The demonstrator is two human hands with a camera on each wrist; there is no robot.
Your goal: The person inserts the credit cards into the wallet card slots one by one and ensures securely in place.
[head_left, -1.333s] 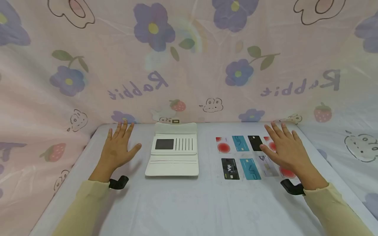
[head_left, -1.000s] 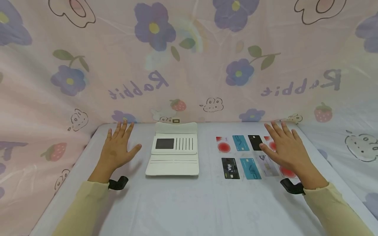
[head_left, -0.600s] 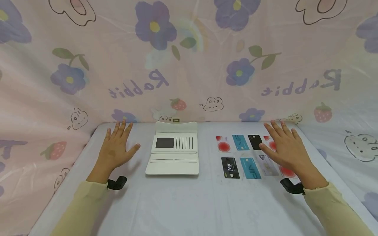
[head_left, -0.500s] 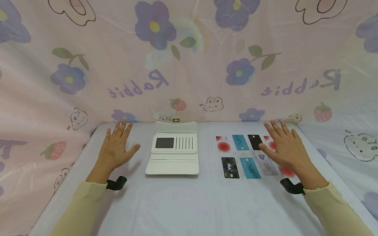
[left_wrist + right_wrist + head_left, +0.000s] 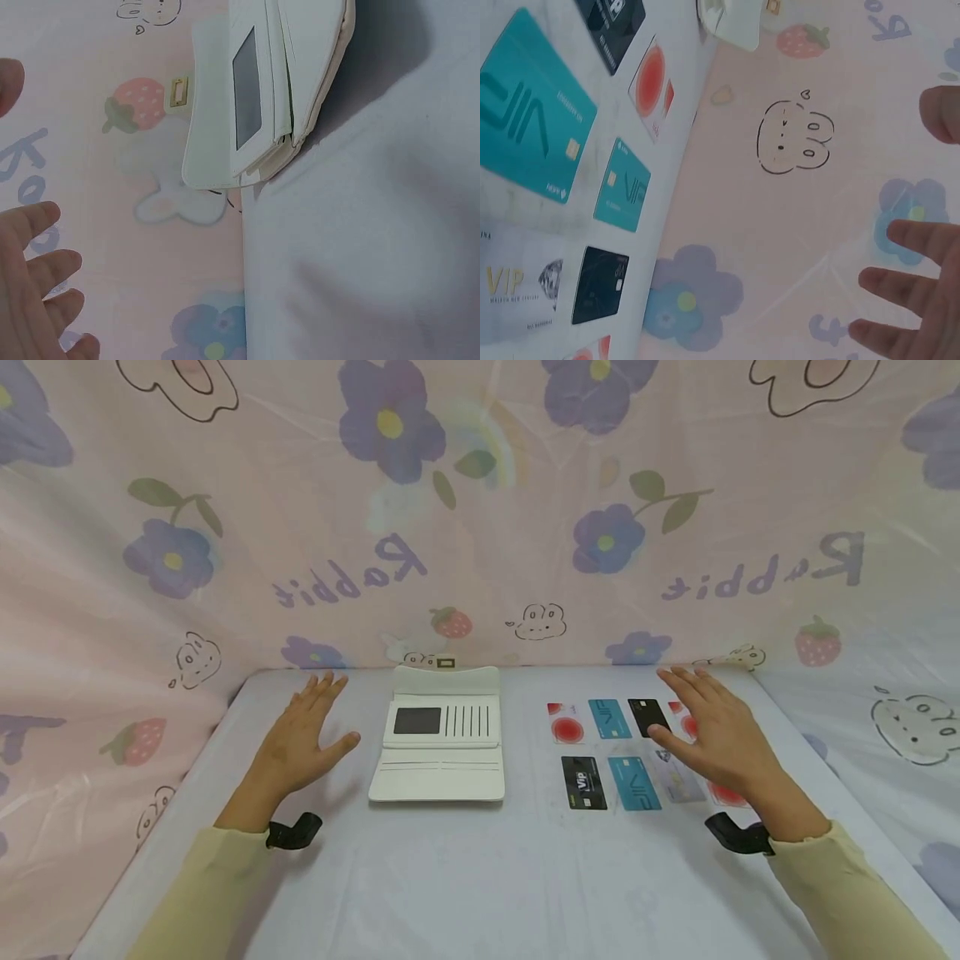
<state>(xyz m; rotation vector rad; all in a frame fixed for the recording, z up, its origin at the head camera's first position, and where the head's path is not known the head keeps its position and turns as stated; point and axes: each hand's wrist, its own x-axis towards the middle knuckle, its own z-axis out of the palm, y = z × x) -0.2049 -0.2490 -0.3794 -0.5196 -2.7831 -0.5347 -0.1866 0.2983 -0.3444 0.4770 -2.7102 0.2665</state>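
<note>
A white wallet (image 5: 442,785) lies unfolded on the white table, its card slots and dark window facing up. To its left is my left hand (image 5: 292,743), fingers extended and holding nothing. My right hand (image 5: 720,739) is over the right end of two rows of cards, also with straight fingers and nothing held. Among the cards are a black VIP card (image 5: 583,783), a blue VIP card (image 5: 635,783), a silver VIP card (image 5: 514,285), a plain black card (image 5: 647,717) and a red-and-white card (image 5: 566,727). The right hand partly covers some cards at that end.
A patterned curtain (image 5: 510,510) with flowers and rabbits rises behind the table (image 5: 450,877) and along both sides. A black wrist mount (image 5: 295,832) sits on the left wrist, and another wrist mount (image 5: 738,835) on the right.
Both hands have turned somewhat, thumbs up and palms more inward, and the right hand has shifted slightly left. Wallet and cards stay where they were.
</note>
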